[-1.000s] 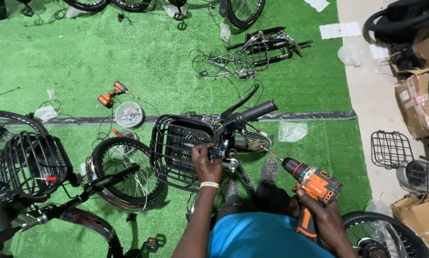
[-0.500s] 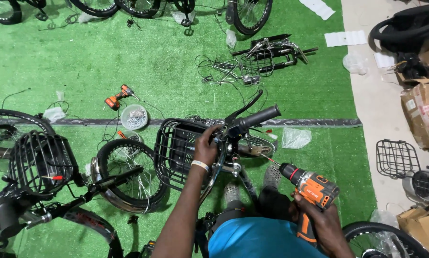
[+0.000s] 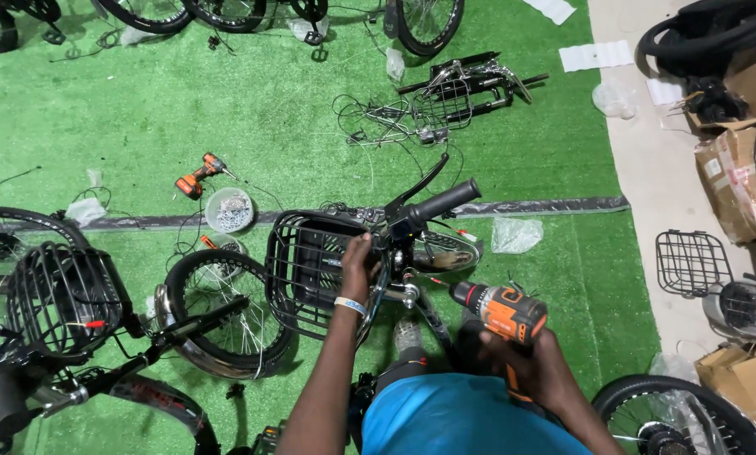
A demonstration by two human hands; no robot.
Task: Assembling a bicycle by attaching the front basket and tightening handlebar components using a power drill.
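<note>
My left hand point(image 3: 357, 263) grips the rim of a black wire basket point(image 3: 306, 270) fixed at the front of a bicycle, right beside the handlebar stem. The black handlebar grip point(image 3: 442, 202) sticks out up and to the right. An orange and black cordless drill point(image 3: 500, 313) is held in my right hand point(image 3: 536, 366), with its bit pointing left toward the stem bracket point(image 3: 405, 291), close to it. The chrome headlamp point(image 3: 443, 251) sits just behind the stem.
A second orange drill point(image 3: 197, 178) and a round tub of screws point(image 3: 229, 210) lie on the green turf to the upper left. Another basketed bicycle point(image 3: 62, 299) stands at left, loose wire baskets point(image 3: 689, 263) at right, cardboard boxes point(image 3: 736, 181) on the far right.
My left hand has stayed on the basket rim while the view shifted slightly. The drill in my right hand has moved a little up and left toward the stem.
</note>
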